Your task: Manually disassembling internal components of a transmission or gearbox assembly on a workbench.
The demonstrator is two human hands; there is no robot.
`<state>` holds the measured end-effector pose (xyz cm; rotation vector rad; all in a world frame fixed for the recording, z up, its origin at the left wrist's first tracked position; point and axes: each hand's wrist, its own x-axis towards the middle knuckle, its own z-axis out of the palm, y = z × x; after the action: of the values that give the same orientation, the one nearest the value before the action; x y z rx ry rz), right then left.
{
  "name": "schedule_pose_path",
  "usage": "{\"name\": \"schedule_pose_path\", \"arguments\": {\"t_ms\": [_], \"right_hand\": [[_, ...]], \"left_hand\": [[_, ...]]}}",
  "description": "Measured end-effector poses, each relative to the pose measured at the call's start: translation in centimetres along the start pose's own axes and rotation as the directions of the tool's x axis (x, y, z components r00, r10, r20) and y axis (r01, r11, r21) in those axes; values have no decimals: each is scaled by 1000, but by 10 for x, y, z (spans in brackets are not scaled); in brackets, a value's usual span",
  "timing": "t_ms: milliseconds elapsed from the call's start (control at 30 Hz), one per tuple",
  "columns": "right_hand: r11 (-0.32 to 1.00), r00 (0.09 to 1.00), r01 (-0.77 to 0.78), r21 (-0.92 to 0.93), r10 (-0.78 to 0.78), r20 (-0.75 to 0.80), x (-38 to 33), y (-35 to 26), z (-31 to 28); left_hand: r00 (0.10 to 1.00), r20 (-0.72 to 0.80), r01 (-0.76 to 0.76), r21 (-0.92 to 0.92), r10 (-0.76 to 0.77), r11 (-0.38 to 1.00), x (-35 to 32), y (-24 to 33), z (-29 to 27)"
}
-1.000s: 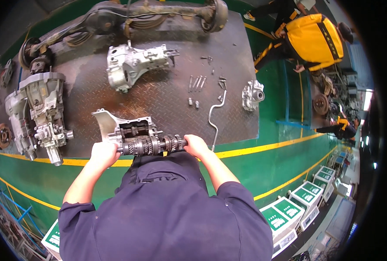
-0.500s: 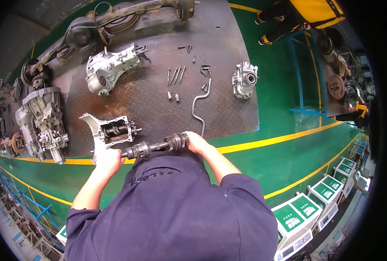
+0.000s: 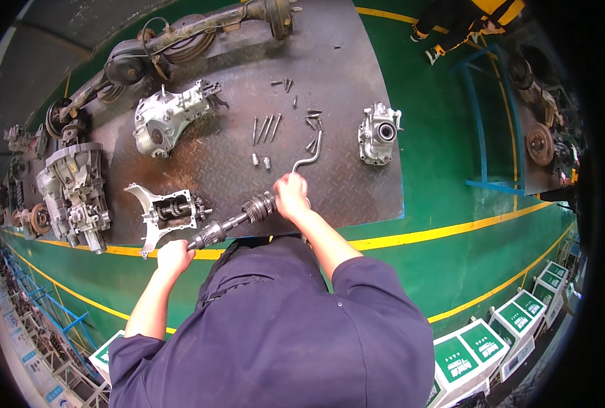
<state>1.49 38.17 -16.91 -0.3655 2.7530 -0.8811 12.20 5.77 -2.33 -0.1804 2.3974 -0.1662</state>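
A dark steel gear shaft (image 3: 256, 209) spans between my two hands over the near edge of the metal-topped table. Its right end is farther from me than its left. My left hand (image 3: 175, 257) is closed around the thin left end. Fingers of my right hand (image 3: 292, 197) wrap the far right end, hiding its tip. Just left of the shaft lies an open gearbox housing (image 3: 154, 212) with gears inside it. Beyond my right hand lies a bent metal rod (image 3: 309, 161), its near part hidden by that hand.
Several bolts (image 3: 267, 129) and two small sleeves (image 3: 255, 160) lie mid-table. Gearbox castings sit at the far middle (image 3: 170, 119), left (image 3: 78, 190) and right (image 3: 379, 136). An axle (image 3: 193, 30) lies along the back. A person (image 3: 452, 30) stands beyond the table.
My right hand has moved forward and slightly left, over the near part of the bent rod, swinging the shaft's right end away from me. My left hand still grips the other end.
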Motion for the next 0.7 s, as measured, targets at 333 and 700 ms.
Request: {"name": "schedule_pose_path", "arguments": {"t_ms": [333,700], "right_hand": [[927,924,-340,159,297,240,-34,-17,21],[869,926,-363,337,296,233,-15,2,39]], "left_hand": [[982,150,128,-106,-111,986,0,10,21],[992,126,16,-97,-3,995,-30,39,-27]]}}
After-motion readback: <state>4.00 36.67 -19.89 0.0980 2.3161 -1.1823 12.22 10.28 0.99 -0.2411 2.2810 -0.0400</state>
